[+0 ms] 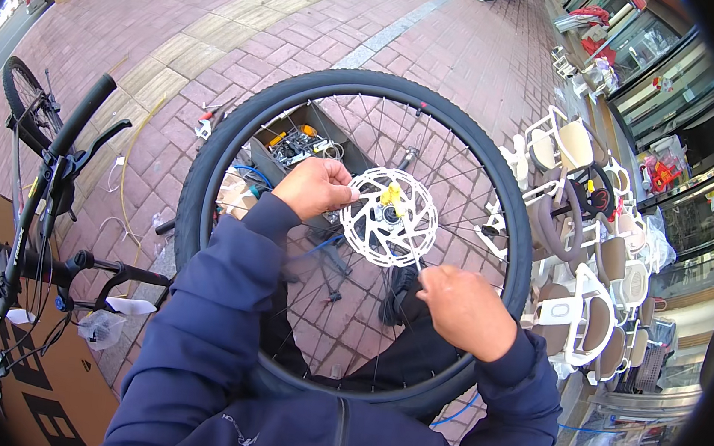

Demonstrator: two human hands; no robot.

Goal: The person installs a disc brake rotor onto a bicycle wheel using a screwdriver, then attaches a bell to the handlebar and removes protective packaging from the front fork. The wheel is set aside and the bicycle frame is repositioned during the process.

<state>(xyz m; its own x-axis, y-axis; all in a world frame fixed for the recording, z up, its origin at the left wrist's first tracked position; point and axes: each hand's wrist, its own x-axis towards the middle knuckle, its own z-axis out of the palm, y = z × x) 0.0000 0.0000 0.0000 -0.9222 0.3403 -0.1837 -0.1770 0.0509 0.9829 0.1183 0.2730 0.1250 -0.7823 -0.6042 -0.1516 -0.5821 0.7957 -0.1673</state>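
I read this as the fitting step at the brake disc (410,218), over the wheel's (206,183) hub.
My left hand (319,188) is at its left edge, grip unclear; my right hand (465,309) grasps a slim tool (417,255) angled toward it. Next probably calls for steadying the brake disc and aligning the tip.
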